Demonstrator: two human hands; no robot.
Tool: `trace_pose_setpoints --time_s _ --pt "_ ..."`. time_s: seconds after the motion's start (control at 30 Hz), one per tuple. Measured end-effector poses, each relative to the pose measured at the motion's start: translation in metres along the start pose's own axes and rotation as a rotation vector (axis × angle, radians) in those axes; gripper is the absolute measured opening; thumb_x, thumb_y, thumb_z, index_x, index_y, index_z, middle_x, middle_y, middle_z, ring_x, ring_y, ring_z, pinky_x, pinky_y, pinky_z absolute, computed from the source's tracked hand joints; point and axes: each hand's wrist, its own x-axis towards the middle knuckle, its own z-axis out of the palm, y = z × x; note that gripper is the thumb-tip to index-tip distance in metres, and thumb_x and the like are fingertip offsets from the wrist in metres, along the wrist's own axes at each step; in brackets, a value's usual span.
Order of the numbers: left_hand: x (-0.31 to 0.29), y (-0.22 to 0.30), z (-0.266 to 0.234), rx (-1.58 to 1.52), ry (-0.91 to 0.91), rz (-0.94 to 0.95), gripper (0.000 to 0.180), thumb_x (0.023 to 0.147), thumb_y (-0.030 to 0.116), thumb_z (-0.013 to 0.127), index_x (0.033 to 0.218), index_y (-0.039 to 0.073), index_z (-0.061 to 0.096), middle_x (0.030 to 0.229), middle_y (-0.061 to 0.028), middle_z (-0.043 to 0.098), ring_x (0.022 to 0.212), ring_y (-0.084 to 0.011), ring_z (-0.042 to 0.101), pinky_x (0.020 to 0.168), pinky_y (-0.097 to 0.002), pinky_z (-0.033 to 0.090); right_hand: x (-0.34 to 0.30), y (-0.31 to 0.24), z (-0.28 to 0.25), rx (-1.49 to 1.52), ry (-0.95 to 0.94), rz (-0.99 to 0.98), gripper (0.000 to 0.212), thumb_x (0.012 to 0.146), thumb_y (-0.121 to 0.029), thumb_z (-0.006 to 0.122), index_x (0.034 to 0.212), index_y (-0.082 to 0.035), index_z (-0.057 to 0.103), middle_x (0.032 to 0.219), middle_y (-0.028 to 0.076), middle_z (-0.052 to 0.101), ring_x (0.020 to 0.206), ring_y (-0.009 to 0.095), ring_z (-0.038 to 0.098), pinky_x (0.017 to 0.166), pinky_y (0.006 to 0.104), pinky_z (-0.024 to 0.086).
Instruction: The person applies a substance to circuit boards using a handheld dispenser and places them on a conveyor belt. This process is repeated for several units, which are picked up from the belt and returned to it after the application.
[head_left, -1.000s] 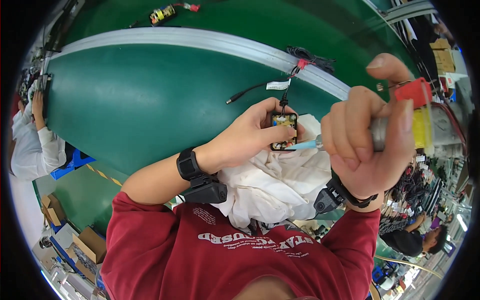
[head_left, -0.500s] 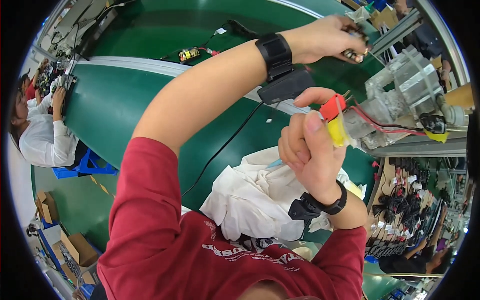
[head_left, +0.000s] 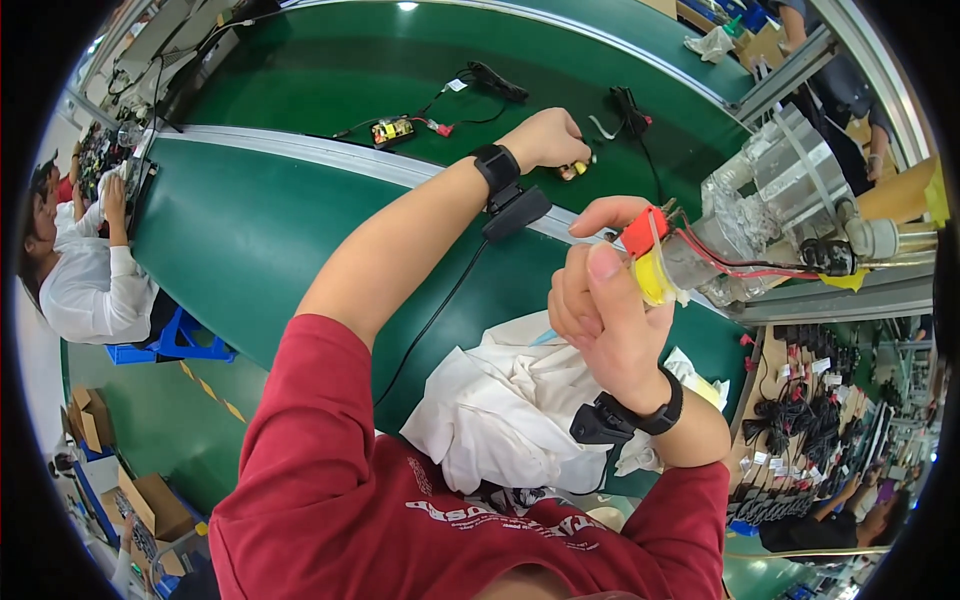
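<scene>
My left hand (head_left: 550, 140) reaches over the green belt, its fingers closed on a small circuit board (head_left: 573, 171) with a yellow part on it. Most of that board is hidden under the fingers. Close to me on the right, my right hand (head_left: 615, 315) is wrapped round the end of a bulky tool (head_left: 735, 230) bound in clear, whitish wrapping. Yellow tape (head_left: 655, 278) and a red switch-like block (head_left: 644, 232) sit at the gripped end, with red and black wires running back. The tool's exact kind is unclear.
Farther left on the belt lies another circuit board (head_left: 392, 132) wired to a black cable (head_left: 497, 82). A second black cable bundle (head_left: 630, 112) lies beyond my left hand. White cloth (head_left: 510, 405) covers the near table. A co-worker (head_left: 95, 255) sits at left; a metal frame (head_left: 790, 75) stands at right.
My left hand has moved left and nearer with the board, down toward the belt. The cable bundle it covered now shows. My right hand stays on the tool, shifted slightly left.
</scene>
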Motion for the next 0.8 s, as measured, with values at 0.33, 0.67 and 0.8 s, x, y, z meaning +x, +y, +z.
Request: trace_pose_setpoints --time_s 0.33,0.67,0.8 --pt "-0.017 -0.024 -0.045 0.051 0.107 0.242 0.063 0.081 0.044 0.070 0.116 -0.006 0.055 0.105 -0.0173 0.064 0.098 -0.0251 0.061 0.085 -0.0319 0.049 0.008 0.007 -0.002 -0.014 0.012 -0.059 0.024 0.100 -0.025 0.043 0.111 -0.003 0.040 0.051 -0.004 0.031 0.038 0.004 0.025 0.036 0.0222 0.023" --pt "-0.111 -0.072 -0.202 0.777 0.185 0.043 0.019 0.084 0.008 0.061 0.102 0.003 0.061 0.100 -0.0107 0.067 0.089 -0.0246 0.063 0.079 -0.0334 0.050 0.014 0.008 0.008 -0.060 0.010 -0.078 0.027 0.099 -0.029 0.044 0.109 -0.003 0.041 0.050 -0.004 0.030 0.037 0.004 0.024 0.035 0.0223 0.022" --pt "-0.108 -0.065 -0.211 0.637 0.150 0.114 0.017 0.084 0.015 0.063 0.096 0.002 0.065 0.086 -0.0088 0.068 0.079 -0.0213 0.063 0.074 -0.0309 0.050 0.018 0.011 0.014 -0.061 0.028 -0.068 0.028 0.099 -0.030 0.044 0.108 -0.004 0.041 0.049 -0.004 0.029 0.037 0.004 0.024 0.035 0.0223 0.021"
